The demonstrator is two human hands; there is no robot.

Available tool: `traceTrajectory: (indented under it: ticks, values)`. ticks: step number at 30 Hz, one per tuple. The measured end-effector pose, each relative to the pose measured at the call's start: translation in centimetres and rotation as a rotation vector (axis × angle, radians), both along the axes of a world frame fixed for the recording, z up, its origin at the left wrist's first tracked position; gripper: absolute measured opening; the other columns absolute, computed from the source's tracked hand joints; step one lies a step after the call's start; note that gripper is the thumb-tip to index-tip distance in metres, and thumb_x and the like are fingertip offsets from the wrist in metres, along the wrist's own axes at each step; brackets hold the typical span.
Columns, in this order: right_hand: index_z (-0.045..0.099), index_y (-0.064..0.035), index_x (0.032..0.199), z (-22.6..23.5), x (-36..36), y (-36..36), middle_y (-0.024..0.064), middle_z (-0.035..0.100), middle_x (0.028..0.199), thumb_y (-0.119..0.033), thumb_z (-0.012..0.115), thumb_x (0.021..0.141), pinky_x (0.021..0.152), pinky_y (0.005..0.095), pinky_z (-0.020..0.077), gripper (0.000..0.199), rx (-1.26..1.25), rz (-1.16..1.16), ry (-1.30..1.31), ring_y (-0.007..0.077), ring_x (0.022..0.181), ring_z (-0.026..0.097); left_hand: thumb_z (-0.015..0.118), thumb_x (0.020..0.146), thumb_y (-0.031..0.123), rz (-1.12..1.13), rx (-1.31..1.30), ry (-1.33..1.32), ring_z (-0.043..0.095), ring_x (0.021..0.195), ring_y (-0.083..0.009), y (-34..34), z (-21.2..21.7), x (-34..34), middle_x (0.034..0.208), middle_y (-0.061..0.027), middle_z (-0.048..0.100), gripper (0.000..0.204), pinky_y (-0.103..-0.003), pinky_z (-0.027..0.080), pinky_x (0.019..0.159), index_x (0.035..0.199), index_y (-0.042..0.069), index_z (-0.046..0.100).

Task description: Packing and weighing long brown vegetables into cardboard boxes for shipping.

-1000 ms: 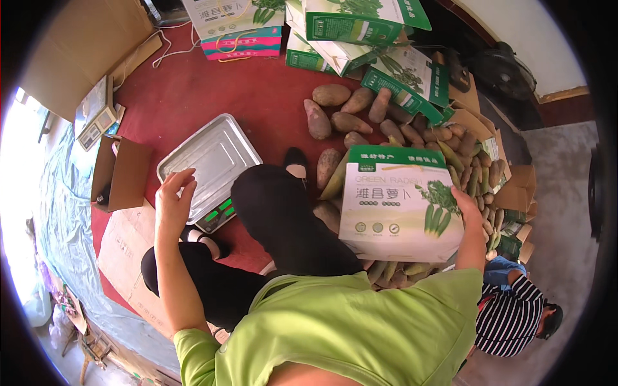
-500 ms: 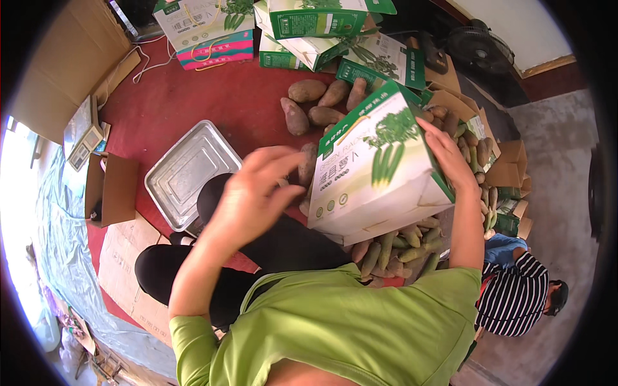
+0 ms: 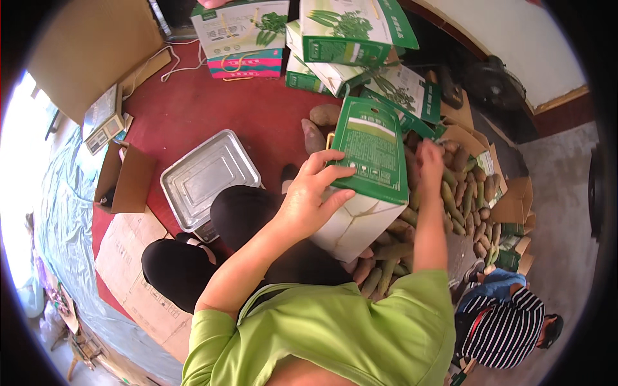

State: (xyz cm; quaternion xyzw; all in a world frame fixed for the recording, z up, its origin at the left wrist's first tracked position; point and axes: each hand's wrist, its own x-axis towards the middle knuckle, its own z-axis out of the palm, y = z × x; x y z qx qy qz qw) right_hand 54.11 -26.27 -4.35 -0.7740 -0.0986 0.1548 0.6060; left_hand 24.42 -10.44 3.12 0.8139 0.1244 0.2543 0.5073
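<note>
A green and white gift carton [image 3: 372, 151] stands by my knees, its printed green side panel turned upward. My left hand [image 3: 312, 193] rests on the panel's near-left corner, fingers and thumb spread apart on the surface. Just beyond the carton's right side is my right hand [image 3: 429, 164], motion-smeared and apart from the panel; its fingers are not clear. Under and beside that arm lie green radishes [image 3: 389, 260] and brown sweet potatoes [image 3: 313, 136], partly hidden by the carton.
A metal tray [image 3: 212, 177] sits on the red mat to the left, near a cardboard box [image 3: 132, 180] and a scale [image 3: 103, 132]. More gift cartons [image 3: 347, 29] are stacked at the back. A fan [image 3: 494, 83] stands back right; a person in stripes [image 3: 505, 328] is at right.
The carton has turned from its pictured white face to its green side panel. My left hand has come onto it, and my right hand has left its right edge.
</note>
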Motion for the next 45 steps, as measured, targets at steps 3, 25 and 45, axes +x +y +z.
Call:
traceTrajectory:
  ticks: [3,25,45]
  values:
    - [0.054,-0.0085,0.119,-4.6,-6.5,-1.0,0.0037,0.06,0.106,-0.028,0.048,0.094,0.071,0.0269,0.0474,0.032,-0.035,0.27,0.126,0.0122,0.095,0.055,0.061,0.088,0.023,0.109,-0.316,-0.044,0.051,0.108,-0.0213,0.6,-1.2,-0.8,0.122,-0.0103,0.049,0.038,-0.031,0.044,0.086,0.121,0.007,0.053]
    - [0.054,-0.0023,0.116,9.0,-12.6,15.5,0.0052,0.061,0.1,-0.031,0.052,0.091,0.071,0.0312,0.0524,0.038,0.399,0.993,0.527,0.013,0.088,0.06,0.07,0.06,0.001,0.227,0.409,-0.219,0.032,0.127,-0.0415,-0.4,3.4,-10.1,0.137,-0.0142,0.037,0.082,-0.05,0.033,0.103,0.136,0.008,0.038]
    - [0.07,-0.0031,0.09,3.6,-34.9,39.5,0.0049,0.066,0.081,-0.046,0.061,0.084,0.062,0.0232,0.0448,0.044,0.247,1.577,0.359,0.0095,0.071,0.057,0.075,0.065,0.002,1.057,0.202,0.21,0.053,0.087,-0.0278,6.4,-4.1,-22.5,0.099,-0.0131,0.045,0.045,-0.037,0.046,0.077,0.1,0.002,0.047]
